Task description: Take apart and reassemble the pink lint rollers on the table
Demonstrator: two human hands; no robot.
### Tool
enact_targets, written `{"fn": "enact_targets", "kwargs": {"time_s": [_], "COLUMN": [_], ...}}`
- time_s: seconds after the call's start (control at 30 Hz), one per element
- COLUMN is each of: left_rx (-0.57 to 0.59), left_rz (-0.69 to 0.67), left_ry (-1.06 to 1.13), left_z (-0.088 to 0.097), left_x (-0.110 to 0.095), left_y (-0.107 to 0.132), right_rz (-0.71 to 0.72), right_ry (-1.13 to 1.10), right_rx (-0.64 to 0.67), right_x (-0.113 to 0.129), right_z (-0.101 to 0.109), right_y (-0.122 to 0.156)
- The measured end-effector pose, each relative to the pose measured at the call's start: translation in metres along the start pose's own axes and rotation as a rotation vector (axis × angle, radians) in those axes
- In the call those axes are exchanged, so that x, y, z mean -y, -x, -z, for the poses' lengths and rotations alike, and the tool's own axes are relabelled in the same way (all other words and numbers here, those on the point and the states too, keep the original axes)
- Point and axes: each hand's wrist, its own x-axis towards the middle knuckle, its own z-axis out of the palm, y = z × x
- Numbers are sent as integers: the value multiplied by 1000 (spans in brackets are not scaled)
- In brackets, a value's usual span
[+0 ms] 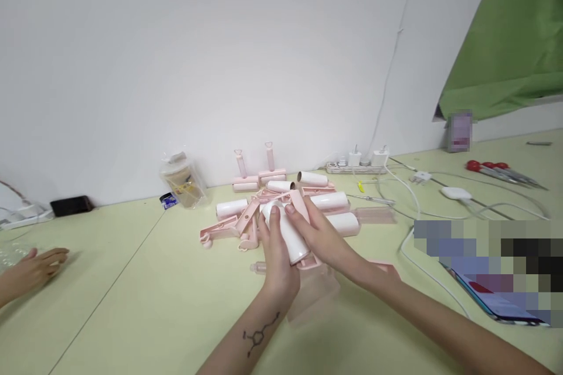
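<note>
- Held roll [294, 244]: smooth white cylinder, located at the centre of the frame, tilted, with its lower end toward the bottom of the frame. A pale pink plastic part [299, 205] lies against its upper right side.
- Left hand [278, 249]: grasping the held roll from the left, thumb laid along its upper end.
- Right hand [321, 237]: grasping the held roll from the right, thumb pressed near its upper end; its fingers are partly hidden behind the pink part.
- Loose parts, centre: glossy pink trough-shaped covers [220, 228] lie mixed with white rolls [343, 224]. One roll [314, 179] at the rear shows a hollow, brown, round core.
- Assembled pieces, rear of the pile: two pink T-shaped rollers [270, 159] with slim upright handles, each topped by a loop.
- Transparent covers: one box-like, pink-tinted cover [373, 215] lies right of the pile; another [313, 302] lies below the hands, lower centre.
- Work surface: flat, pale yellow-green tabletop [127, 293] with a straight dark seam at left.
- Right side: slender metal tools [505, 173] with rounded red ends; flat glass-faced phone [497, 299], partly pixelated, lower right.
- Left edge: a co-worker's hand [37, 272] rests beside crinkled clear plastic [15, 255].
</note>
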Motion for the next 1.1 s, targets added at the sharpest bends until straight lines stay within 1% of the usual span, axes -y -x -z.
{"fn": "enact_targets", "kwargs": {"time_s": [0.1, 0.23, 0.33, 0.4, 0.47, 0.57, 0.63, 0.7, 0.8, 0.87, 0.93, 0.97, 1.03, 1.1], "left_rx": [-24, 44, 122, 181, 221, 319, 403, 477, 626, 731, 796, 808, 809, 810], "left_rz": [-38, -49, -50, -68, -84, -45, 55, 183, 336, 387, 387, 363, 296, 237], "left_ry": [-55, -93, -159, -217, -316, -491, -572, -638, -773, -890, -1063, -1182, -1424, -1579], "left_z": [4, 4, 3, 7, 14, 30, 40, 48, 55, 57, 58, 59, 60, 60], "left_x": [4, 2, -6, -14, -23, -35, -40, -43, -45, -47, -48, -49, -50, -51], "left_y": [1, 7, 14, 20, 26, 38, 48, 59, 74, 80, 83, 84, 85, 85], "right_rz": [2, 6, 100, 180, 220, 186, 128, 96, 175, 242, 260, 258, 252, 244], "right_ry": [29, 34, 158, 260, 338, 437, 521, 609, 734, 814, 879, 893, 876, 818], "right_rx": [-36, -35, -71, -64, -2, 181, 296, 361, 469, 547, 594, 611, 635, 639], "right_x": [-1, 2, 7, 10, 14, 20, 22, 23, 24, 24, 23, 22, 21, 19], "right_z": [-1, -3, -2, 1, 6, 18, 28, 37, 43, 42, 39, 37, 34, 33], "right_y": [3, 9, 14, 20, 28, 43, 54, 64, 80, 90, 97, 100, 102, 102]}}
